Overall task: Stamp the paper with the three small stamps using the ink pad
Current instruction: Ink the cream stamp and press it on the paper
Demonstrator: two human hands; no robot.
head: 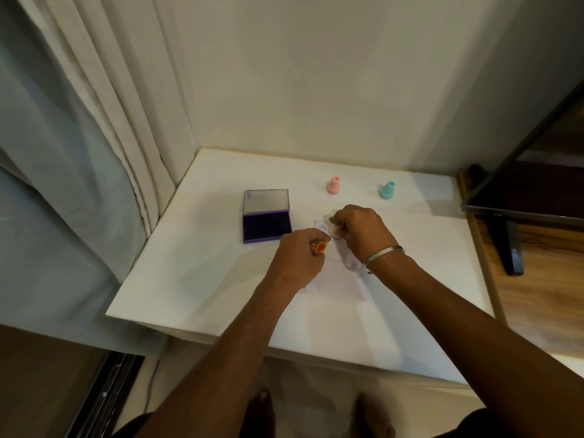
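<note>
Open ink pad (267, 228) — dark pad inside; right hand (363, 232) grips a stamp (335, 230).

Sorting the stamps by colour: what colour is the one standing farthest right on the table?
Teal stamp, clearest in the head view.

I count three small stamps: one pink stamp (333, 185) and one teal stamp (387, 189) standing well apart at the back of the table (196, 279), and one white stamp (335, 230) under my right hand (363, 232). I count one ink pad (267, 218), its lid raised. One sheet of paper (341, 279) lies on the table, and I see one printed mark (323, 228) on it. One yellow cap with a red centre (321, 247) sits in my left hand (300, 257). Two hands are in view, and one bracelet (384, 254).
</note>
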